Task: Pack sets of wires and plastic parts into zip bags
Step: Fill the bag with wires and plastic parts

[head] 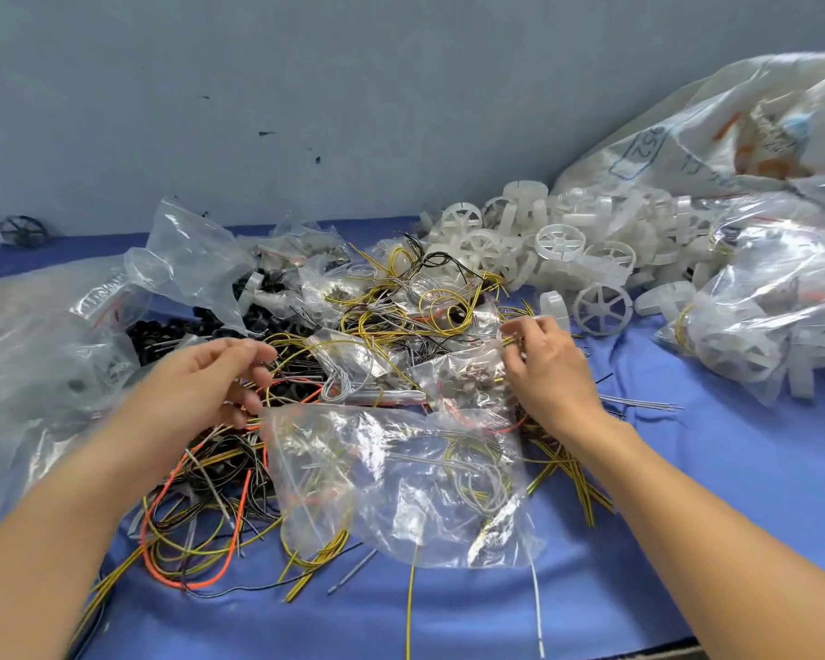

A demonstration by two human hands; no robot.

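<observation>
Lower centre: limp, slippery bag (401, 469), best taken at its top edge, where my left hand (201, 383) seems to pinch it; my right hand (548, 369) pinches light, springy wires (387, 326), centre frame.

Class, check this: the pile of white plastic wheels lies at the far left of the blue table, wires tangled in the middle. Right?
No. The head view shows the white plastic wheels at the far right of the blue table, not the left; the tangle of wires is in the middle.
</observation>
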